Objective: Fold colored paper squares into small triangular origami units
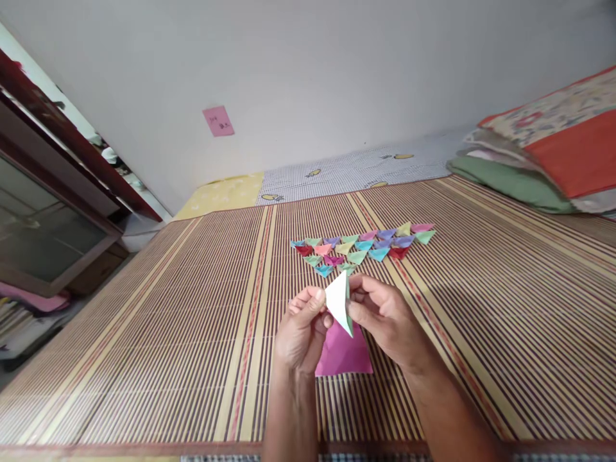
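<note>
Between my two hands is a folded paper triangle (339, 301), white on the side facing me with a pale green edge on the right. My left hand (304, 327) pinches its left corner between thumb and fingers. On the other side, my right hand (380, 314) grips the green edge, thumb in front. Beneath the hands lies a magenta paper sheet (344, 356), its upper part covered by them. Just beyond, several small folded paper pieces (357, 257) in many colours form rows on the striped mat.
The striped bamboo mat (212, 333) covers the bed. Folded bedding (568, 141) is stacked at the right, by the wall. A pink note (218, 121) is stuck on the grey wall. A glass-fronted cabinet (38, 218) stands at the left.
</note>
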The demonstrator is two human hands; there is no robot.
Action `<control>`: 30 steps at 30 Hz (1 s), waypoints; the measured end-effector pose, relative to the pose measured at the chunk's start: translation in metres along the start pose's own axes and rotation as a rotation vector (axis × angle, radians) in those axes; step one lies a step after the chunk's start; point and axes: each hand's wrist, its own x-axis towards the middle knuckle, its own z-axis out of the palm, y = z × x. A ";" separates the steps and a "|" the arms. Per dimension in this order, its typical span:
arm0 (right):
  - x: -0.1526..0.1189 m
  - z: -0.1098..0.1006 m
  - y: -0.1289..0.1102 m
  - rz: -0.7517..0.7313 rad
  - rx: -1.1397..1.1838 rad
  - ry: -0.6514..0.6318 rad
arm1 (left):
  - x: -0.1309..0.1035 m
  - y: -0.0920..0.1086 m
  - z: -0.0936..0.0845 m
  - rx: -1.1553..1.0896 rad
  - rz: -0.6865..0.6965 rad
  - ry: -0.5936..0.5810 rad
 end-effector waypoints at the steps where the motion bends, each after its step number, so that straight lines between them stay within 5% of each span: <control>1: 0.000 0.000 0.000 -0.019 -0.047 0.025 | -0.001 0.000 0.001 0.054 0.029 -0.006; 5: 0.001 0.004 -0.005 -0.087 -0.156 0.050 | -0.005 0.000 0.004 0.195 0.104 -0.029; 10: 0.001 0.011 -0.011 -0.149 -0.135 0.065 | -0.004 -0.002 0.004 0.073 0.050 -0.033; 19: 0.001 0.021 -0.002 -0.505 -0.622 0.343 | -0.009 -0.009 0.010 0.361 0.163 -0.005; 30: 0.004 0.016 0.011 -0.675 -1.049 0.224 | -0.006 -0.002 0.005 0.110 0.016 -0.013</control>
